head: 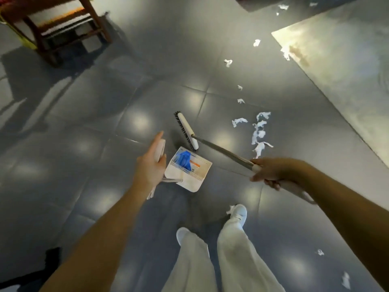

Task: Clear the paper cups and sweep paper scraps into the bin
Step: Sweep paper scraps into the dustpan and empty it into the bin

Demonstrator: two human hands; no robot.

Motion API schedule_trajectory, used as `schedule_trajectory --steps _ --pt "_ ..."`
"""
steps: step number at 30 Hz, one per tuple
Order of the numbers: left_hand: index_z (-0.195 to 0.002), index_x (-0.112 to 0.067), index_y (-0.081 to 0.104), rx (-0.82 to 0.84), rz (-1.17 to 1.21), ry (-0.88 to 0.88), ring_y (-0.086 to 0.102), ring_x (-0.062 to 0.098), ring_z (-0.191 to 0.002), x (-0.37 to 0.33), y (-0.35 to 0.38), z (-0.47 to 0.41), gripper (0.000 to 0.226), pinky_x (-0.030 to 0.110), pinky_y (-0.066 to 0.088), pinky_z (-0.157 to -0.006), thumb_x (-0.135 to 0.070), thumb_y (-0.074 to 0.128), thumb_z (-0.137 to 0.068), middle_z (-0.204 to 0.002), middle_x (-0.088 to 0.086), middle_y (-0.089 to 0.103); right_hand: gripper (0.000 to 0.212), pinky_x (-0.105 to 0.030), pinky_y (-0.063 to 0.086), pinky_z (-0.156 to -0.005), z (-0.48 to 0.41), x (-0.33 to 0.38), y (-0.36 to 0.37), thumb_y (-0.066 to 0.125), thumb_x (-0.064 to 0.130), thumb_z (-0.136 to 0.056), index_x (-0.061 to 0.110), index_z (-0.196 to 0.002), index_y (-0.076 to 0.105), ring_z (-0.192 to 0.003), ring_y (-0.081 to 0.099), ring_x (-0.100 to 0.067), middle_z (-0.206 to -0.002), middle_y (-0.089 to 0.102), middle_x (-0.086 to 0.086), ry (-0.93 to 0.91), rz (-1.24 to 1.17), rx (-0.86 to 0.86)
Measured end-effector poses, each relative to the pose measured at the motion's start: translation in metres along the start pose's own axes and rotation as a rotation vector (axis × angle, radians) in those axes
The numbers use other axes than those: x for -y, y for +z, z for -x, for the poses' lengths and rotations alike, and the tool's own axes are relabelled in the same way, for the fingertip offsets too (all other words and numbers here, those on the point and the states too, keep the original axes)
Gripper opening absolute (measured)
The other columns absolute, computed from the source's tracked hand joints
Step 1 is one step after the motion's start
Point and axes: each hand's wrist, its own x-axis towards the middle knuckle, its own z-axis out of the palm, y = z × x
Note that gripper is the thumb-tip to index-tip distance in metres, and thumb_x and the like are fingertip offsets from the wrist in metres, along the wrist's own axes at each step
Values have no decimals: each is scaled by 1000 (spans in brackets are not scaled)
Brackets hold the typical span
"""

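The left hand point(150, 163) is curled round the white upright handle of a long-handled dustpan point(188, 168), thumb pointing forward along the grip. The pan's white tray sits on or just above the floor, just to the right of that hand, with a comb of teeth across it, a blue item and an orange label inside. The right hand point(267, 172) is clamped on the white grip of a broom point(223, 151). Its metal shaft slants down and left to a white-backed head with dark bristles point(186, 130), which sits on the floor just beyond the pan's far edge.

The torn paper scraps point(260, 131) lie mostly right of the broom head in a loose cluster. A thin trail of smaller bits point(240, 101) leads away toward the far right. One scrap point(230, 209) touches the toe of a white shoe point(239, 213), and two more point(320, 252) lie at the lower right.

The floor point(105, 102) is large glossy grey tiles with thin joints, mirroring round ceiling lights. A pale mottled slab point(336, 60) fills the right side; I cannot tell whether it is a tabletop or a floor covering. A dark wooden chair point(56, 28) stands far left, casting a long shadow. White trousers point(235, 249) show below.
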Motion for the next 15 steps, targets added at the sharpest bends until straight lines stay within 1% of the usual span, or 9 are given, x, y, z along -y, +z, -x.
schedule_trajectory --steps 2,4,8,11,15 --pt "-133 -63 25 26 -42 51 62 30 -109 -26 30 -7 69 27 43 -87 -15 55 -93 -130 -4 61 40 -21 41 -39 7 -35 -18 59 14 -94 19 -131 43 -31 42 -11 -50 49 -6 20 -83 -19" --pt "-132 -64 21 50 -61 99 64 29 -102 -50 59 -15 71 24 42 -82 -16 56 -93 -125 -2 64 39 -21 40 -40 12 -71 -39 60 13 -94 19 -130 45 -31 41 -11 -52 48 -7 49 -155 -41" --pt "-137 -57 22 133 -80 164 63 26 -105 -93 108 -32 68 23 43 -83 -15 55 -95 -126 0 63 35 -23 42 -40 17 -135 -80 60 15 -94 20 -126 49 -35 45 -15 -50 50 -7 111 -202 -119" --pt "-136 -61 23 178 -114 196 65 26 -97 -119 136 -45 68 22 43 -77 -17 55 -95 -123 -1 64 33 -24 43 -41 18 -176 -105 60 15 -93 17 -123 48 -37 48 -17 -44 52 -5 169 -197 -165" --pt "-133 -65 19 236 -171 229 62 32 -103 -141 159 -64 71 27 43 -82 -18 56 -95 -127 2 62 28 -23 44 -41 19 -215 -132 61 17 -93 13 -118 48 -36 48 -15 -41 53 -2 237 -249 -203"
